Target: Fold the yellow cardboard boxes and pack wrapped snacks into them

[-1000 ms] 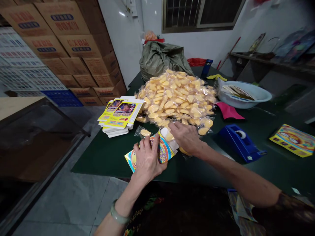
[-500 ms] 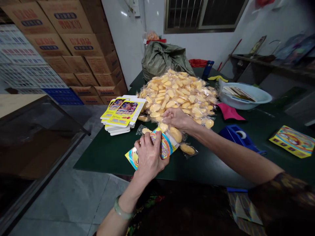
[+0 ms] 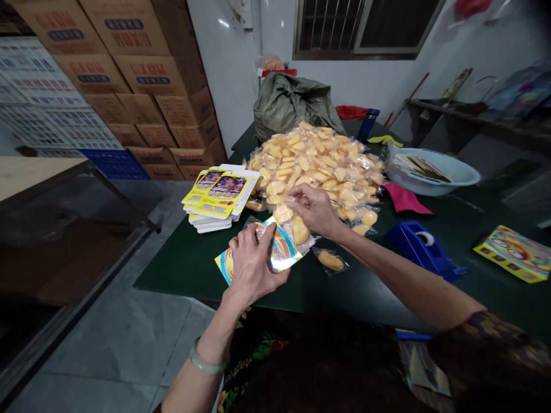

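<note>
My left hand (image 3: 253,261) is wrapped over a small colourful printed carton (image 3: 283,250), which lies tilted near the table's front edge. At the carton's far right end are yellow oval pieces in clear wrappers (image 3: 300,230), partly at its mouth. Above that end my right hand (image 3: 317,211) is closed, thumb and fingers pinching the clear film of a wrapped piece; the fingertips are partly hidden. A single wrapped yellow piece (image 3: 331,261) lies on the table to the right of the carton. Beyond both hands rises a large pile of wrapped yellow pieces (image 3: 314,158).
A stack of flat yellow-and-white cartons (image 3: 224,198) stands left of the pile. To the right are a blue tape dispenser (image 3: 424,249), a pink cloth (image 3: 407,199), a pale blue basin (image 3: 456,179) and a printed box (image 3: 514,252). A grey-green sack (image 3: 295,103) sits behind.
The view has shifted slightly. The carton in my left hand has turned a little, its printed face catching more light. My right hand has drawn its fingers closer together over the wrapped pieces at the carton's end.
</note>
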`<state>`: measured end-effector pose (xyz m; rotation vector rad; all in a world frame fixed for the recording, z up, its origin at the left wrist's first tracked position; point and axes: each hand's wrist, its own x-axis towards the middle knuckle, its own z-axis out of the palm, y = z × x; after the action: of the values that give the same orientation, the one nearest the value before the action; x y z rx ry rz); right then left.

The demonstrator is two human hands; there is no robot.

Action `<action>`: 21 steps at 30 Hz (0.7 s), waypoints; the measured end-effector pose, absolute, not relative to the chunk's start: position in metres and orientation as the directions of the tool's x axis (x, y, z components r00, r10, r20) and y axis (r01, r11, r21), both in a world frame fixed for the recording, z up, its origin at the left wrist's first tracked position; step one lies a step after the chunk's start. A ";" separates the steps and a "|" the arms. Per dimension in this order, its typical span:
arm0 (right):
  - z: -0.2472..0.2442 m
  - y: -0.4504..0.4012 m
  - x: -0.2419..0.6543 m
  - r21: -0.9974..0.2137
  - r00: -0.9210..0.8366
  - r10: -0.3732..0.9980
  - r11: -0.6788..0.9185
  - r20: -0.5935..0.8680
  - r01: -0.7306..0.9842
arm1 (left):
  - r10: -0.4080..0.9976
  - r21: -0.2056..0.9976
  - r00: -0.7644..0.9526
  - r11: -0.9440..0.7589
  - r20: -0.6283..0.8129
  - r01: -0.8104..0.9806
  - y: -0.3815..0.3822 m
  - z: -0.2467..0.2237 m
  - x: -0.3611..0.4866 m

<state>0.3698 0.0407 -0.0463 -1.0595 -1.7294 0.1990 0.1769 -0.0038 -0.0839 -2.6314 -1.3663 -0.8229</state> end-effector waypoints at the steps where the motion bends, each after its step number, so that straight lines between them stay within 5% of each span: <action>1: -0.045 0.041 0.368 -0.551 -0.068 0.702 0.612 0.709 0.567 | 0.735 0.176 0.470 -0.611 0.489 0.772 -0.002 -0.082 0.175; 7: -0.044 0.038 0.355 -0.359 -0.065 0.569 0.600 0.820 0.715 | 0.754 0.204 0.445 -0.591 0.483 0.781 0.001 -0.074 0.169; 13: -0.057 0.031 0.348 -0.290 -0.102 0.535 0.597 0.839 0.748 | 0.788 0.349 0.388 -0.575 0.477 0.740 0.000 -0.079 0.167; 17: -0.065 0.009 0.353 -0.493 -0.019 0.671 0.563 0.741 0.663 | 0.795 0.386 0.333 -0.555 0.508 0.737 -0.003 -0.088 0.169; 21: -0.063 -0.009 0.370 -0.816 0.016 0.916 0.349 0.401 0.461 | 0.765 0.319 0.352 -0.573 0.540 0.755 -0.008 -0.092 0.176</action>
<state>0.3704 -0.0090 -0.0632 -1.2664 -1.6084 0.5677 0.1756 -0.0085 -0.0917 -2.5946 -1.4588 -1.0485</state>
